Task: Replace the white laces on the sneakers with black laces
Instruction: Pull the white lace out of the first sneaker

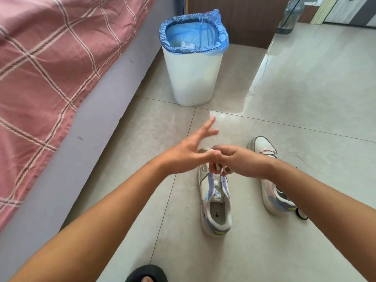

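Two white sneakers with pastel patches stand on the tiled floor. The left sneaker (216,202) lies below my hands and shows bare eyelets along its tongue. Above its toe, my right hand (234,159) is shut on a bunched white lace (218,166). My left hand (193,148) touches the right hand at the thumb, its fingers spread and blurred, pointing away. The right sneaker (268,151) is partly hidden behind my right forearm and still carries a white lace. A black lace (301,215) peeks out beside its heel.
A white bin (193,78) with a blue bag liner stands just beyond the sneakers. On the left runs a bed with a pink checked cover (40,68). A black slipper on a foot (147,274) shows at the bottom edge. A water bottle (290,15) is at the back right.
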